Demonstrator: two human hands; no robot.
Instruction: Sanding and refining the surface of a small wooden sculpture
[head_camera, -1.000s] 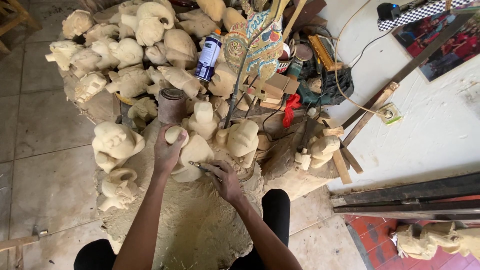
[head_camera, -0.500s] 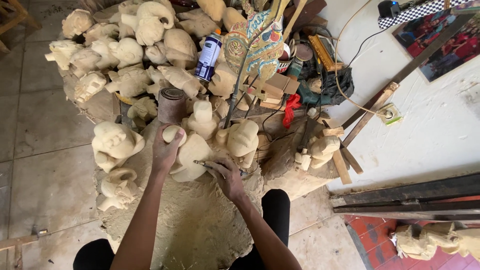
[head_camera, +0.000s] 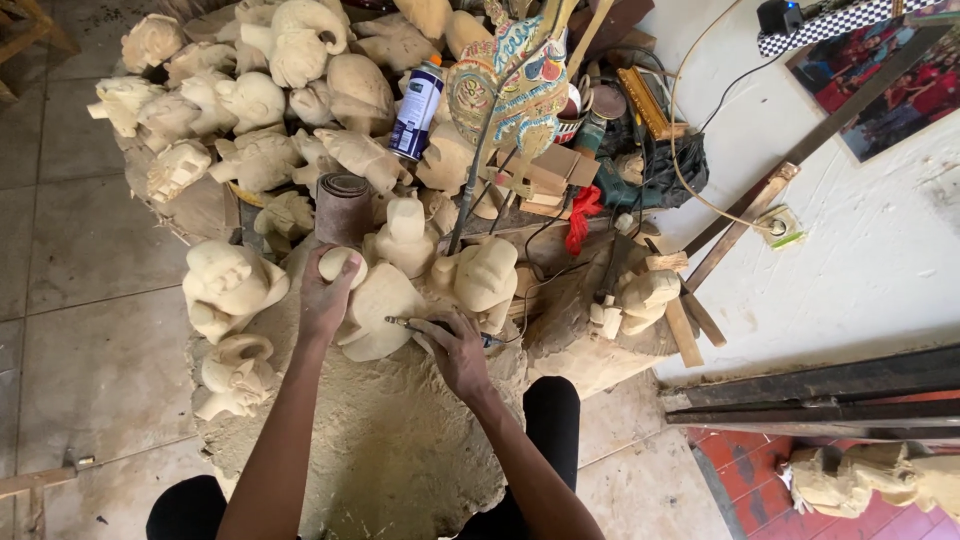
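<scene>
Nearest the person, the sawdust-caked surface (head_camera: 380, 450) fills the space between the two forearms, its top coated in pale wood dust. At its far edge lies the pale wooden carving (head_camera: 375, 312), a rounded, unpainted figure, and everything else is placed from it.

The left hand (head_camera: 325, 295) sits on the carving's left upper side; its grip is closed around the small knob at the top, fingers curled over it. The right hand (head_camera: 455, 350) lies just right of the carving, its grip closed around a thin carving tool (head_camera: 405, 324) whose metal tip touches the carving's right flank.

Just left of the carving stand two more unfinished figures, a round-headed one (head_camera: 230, 285) and, nearer the person, a curled one (head_camera: 235, 370). Directly behind the carving stands a roll of sandpaper (head_camera: 343, 205), and just right of that a small upright figure (head_camera: 405, 235). To the carving's right is a carved head (head_camera: 485, 275), and further right a smaller figure (head_camera: 645, 295) at the surface's edge.

Beyond the carving a heap of similar pale carvings (head_camera: 260, 100) covers the far left. A blue-and-white spray can (head_camera: 416, 108) stands among them, and right of it rises a brightly painted flat puppet (head_camera: 515, 85) on a stick. Far right of the carving, dark wooden slats (head_camera: 810, 390) lie on the floor beside a white wall (head_camera: 880, 240).
</scene>
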